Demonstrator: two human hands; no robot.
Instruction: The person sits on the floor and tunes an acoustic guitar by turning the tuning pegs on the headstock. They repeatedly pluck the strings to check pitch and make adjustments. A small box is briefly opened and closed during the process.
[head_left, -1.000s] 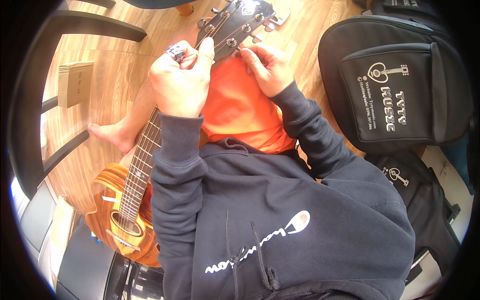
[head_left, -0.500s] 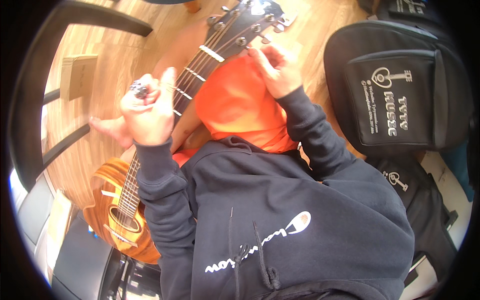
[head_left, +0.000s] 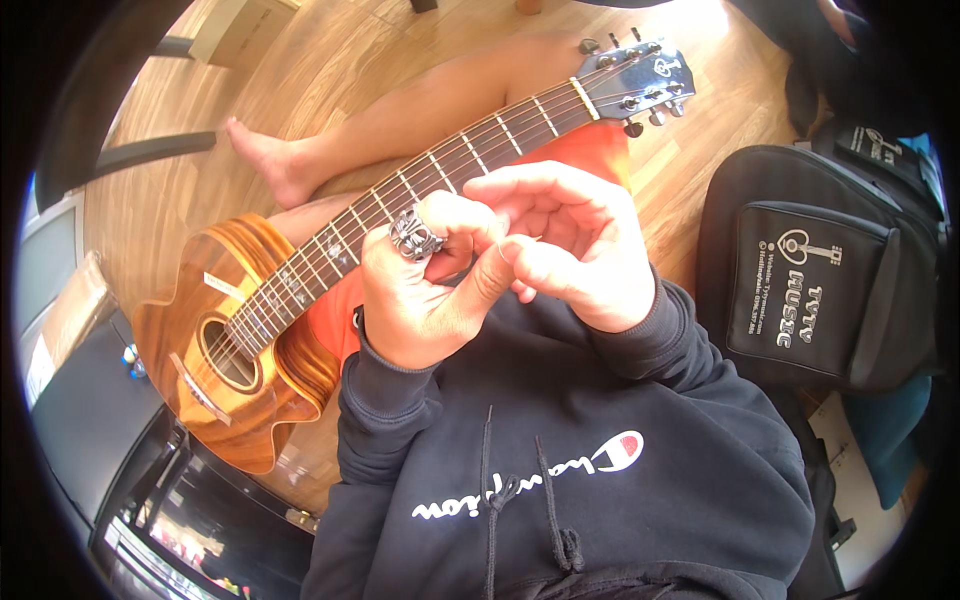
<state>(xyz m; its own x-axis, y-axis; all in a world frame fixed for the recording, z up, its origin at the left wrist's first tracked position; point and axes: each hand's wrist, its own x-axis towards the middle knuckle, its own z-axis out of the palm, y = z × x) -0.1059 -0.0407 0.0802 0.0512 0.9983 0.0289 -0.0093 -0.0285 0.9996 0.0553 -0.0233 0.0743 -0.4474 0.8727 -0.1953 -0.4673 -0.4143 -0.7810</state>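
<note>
Wooden flooring (head_left: 400, 45) spreads around the person, with a cardboard box (head_left: 240, 30) at upper left. Next, the guitar (head_left: 335, 250) slants face up across the lap, seemingly steadied by neither hand; a shifting leg could let it slide. Above its strings, the left hand (head_left: 425, 300) curls, fingertips bunched against the other hand's; whether they pinch anything cannot be told. Its chunky ring (head_left: 415, 233) could scratch the wood if lowered carelessly. The right hand (head_left: 590, 250) cups loosely, contents hidden. Farther right lies a black bag (head_left: 810, 280).
</note>
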